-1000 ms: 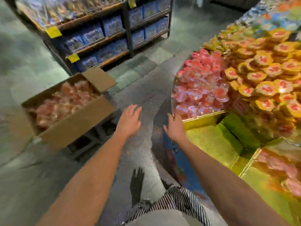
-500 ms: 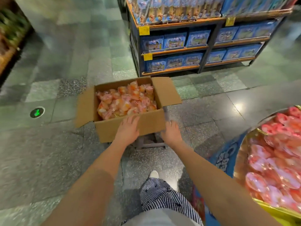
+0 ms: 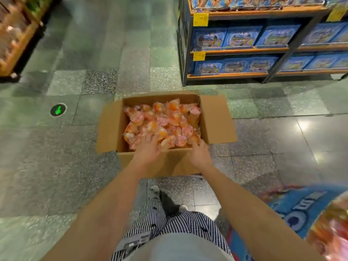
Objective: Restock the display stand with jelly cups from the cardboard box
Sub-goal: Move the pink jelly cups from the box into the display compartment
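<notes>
Jelly cups (image 3: pixel 165 123), pink and orange, lie heaped in the open cardboard box (image 3: pixel 216 119), flaps splayed out to both sides. Left hand (image 3: pixel 146 149) is over the box's near edge, fingers spread fairly straight and lying on top of the cups, gripping nothing I can see. Right hand (image 3: pixel 199 153) is at the near right corner, fingertips buried among the cups; whether it has hold of one, I cannot tell. Beyond the box's far edge, a shelf (image 3: pixel 235 49) of blue packs. At the person's right, blurred, the blue display stand (image 3: pixel 293 210)
</notes>
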